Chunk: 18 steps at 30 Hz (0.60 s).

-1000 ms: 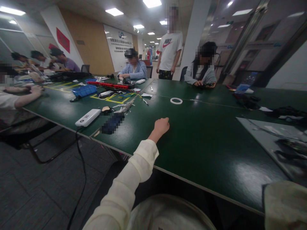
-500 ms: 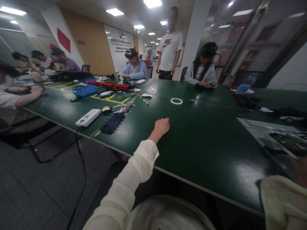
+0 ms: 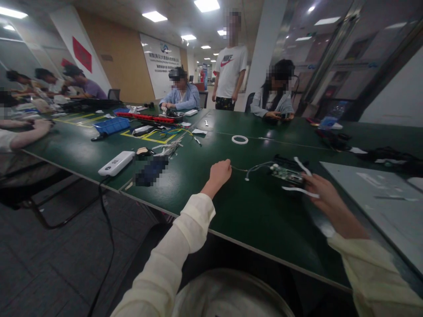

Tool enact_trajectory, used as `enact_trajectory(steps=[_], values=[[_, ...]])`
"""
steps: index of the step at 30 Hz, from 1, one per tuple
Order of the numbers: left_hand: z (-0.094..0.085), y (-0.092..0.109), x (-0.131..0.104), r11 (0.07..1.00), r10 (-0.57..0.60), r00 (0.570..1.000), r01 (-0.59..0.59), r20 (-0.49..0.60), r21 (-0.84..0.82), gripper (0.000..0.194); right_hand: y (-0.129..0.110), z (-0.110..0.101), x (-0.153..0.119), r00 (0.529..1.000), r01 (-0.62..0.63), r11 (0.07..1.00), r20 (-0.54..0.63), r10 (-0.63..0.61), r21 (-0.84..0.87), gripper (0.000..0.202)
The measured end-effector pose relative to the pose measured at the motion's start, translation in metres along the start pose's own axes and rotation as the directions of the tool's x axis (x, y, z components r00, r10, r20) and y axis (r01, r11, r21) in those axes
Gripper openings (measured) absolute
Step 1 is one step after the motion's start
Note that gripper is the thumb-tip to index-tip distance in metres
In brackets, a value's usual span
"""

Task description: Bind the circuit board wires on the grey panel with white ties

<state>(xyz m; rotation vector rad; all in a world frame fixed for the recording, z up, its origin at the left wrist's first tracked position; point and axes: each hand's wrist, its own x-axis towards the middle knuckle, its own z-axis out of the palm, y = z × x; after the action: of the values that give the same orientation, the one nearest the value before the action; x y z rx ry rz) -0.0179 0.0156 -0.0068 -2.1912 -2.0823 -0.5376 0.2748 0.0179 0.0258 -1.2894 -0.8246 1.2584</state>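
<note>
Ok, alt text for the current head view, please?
Right hand holding a circuit board with trailing wires at a green table; left hand curled near the wires' far end. A white ring lies farther back, and other people are around the table.

Office-type rm w/ electronics workshop set-up: wall sign (image 3: 163,59) w/ logo & lettering, ceiling lts (image 3: 154,16), glass partition (image 3: 322,66) on R, ppl (image 3: 185,97) seated round big green worktop (image 3: 261,220) w/ wires (image 3: 175,131), blue bin (image 3: 111,127), small wrench (image 3: 206,123) & bare circuit bd (image 3: 286,175).
</note>
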Motion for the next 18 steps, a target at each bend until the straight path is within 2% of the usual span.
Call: enact_trajectory(steps=[4, 8, 11, 14, 16, 18], values=[[-0.008, 0.004, 0.000, 0.997, 0.037, 0.992, -0.044, -0.120, -0.058, 0.022, 0.022, 0.030, 0.002, 0.976, -0.089, 0.995, 0.204, 0.078, 0.042, 0.014], [-0.017, 0.011, -0.001, 0.986, 0.115, 0.979, -0.134, -0.166, -0.104, 0.024, 0.035, 0.052, 0.003, 0.931, -0.150, 0.988, 0.341, 0.132, 0.028, 0.015], [-0.019, 0.016, -0.004, 0.962, 0.222, 0.964, -0.241, -0.146, -0.128, 0.029, 0.041, 0.072, -0.002, 0.909, -0.172, 0.985, 0.385, 0.157, 0.005, 0.014], [-0.016, 0.020, -0.007, 0.913, 0.377, 0.922, -0.386, -0.088, -0.132, 0.034, 0.043, 0.089, -0.006, 0.878, -0.194, 0.980, 0.437, 0.194, -0.044, 0.012], [-0.011, 0.022, -0.008, 0.873, 0.468, 0.883, -0.468, -0.038, -0.133, 0.037, 0.043, 0.092, -0.005, 0.858, -0.194, 0.977, 0.468, 0.212, -0.087, 0.007], [-0.006, 0.022, -0.008, 0.850, 0.515, 0.857, -0.508, 0.018, -0.137, 0.039, 0.040, 0.088, 0.000, 0.854, -0.175, 0.974, 0.470, 0.222, -0.141, 0.004]])
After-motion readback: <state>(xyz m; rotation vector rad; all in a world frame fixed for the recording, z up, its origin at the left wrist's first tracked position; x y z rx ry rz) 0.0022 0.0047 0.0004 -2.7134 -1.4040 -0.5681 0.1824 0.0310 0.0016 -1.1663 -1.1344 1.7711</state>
